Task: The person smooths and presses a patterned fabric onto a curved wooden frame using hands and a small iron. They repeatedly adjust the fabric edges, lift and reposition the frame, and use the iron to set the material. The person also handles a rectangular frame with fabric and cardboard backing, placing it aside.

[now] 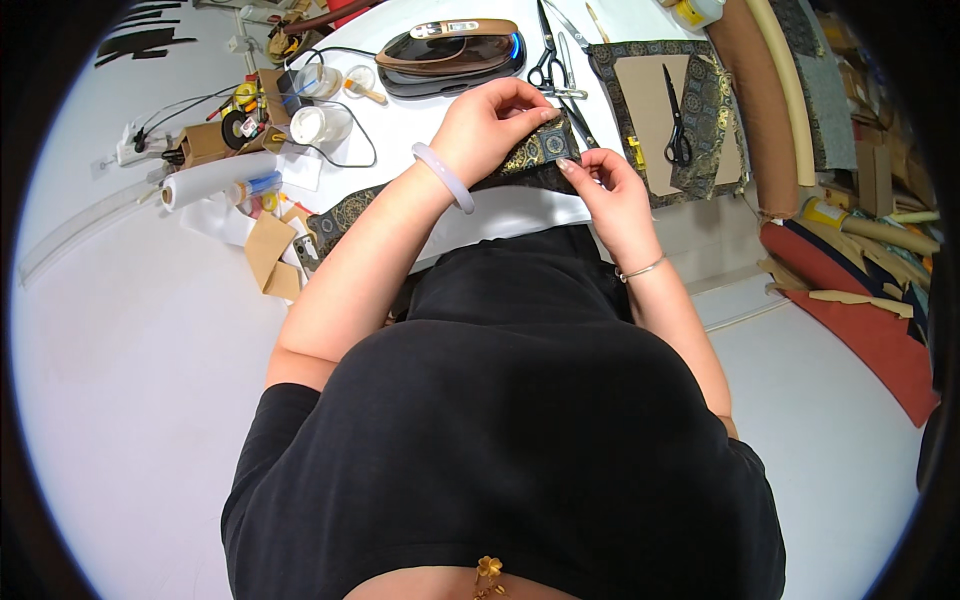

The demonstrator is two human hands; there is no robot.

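Observation:
A strip of dark patterned fabric with gold and blue motifs is stretched between my hands near the table's front edge. My left hand pinches its upper edge between thumb and fingers. At the strip's right end, my right hand grips the lower corner with thumb and forefinger. More of the same cloth lies to the left, partly under my left forearm. Just beyond the hands rest black scissors. To the right, a beige board sits on a larger piece of the patterned fabric, with another pair of scissors on top.
A brown cordless iron stands on its base at the back. Left of it are jars, a brush and a cable. A phone lies at the left edge. Fabric rolls border the right side.

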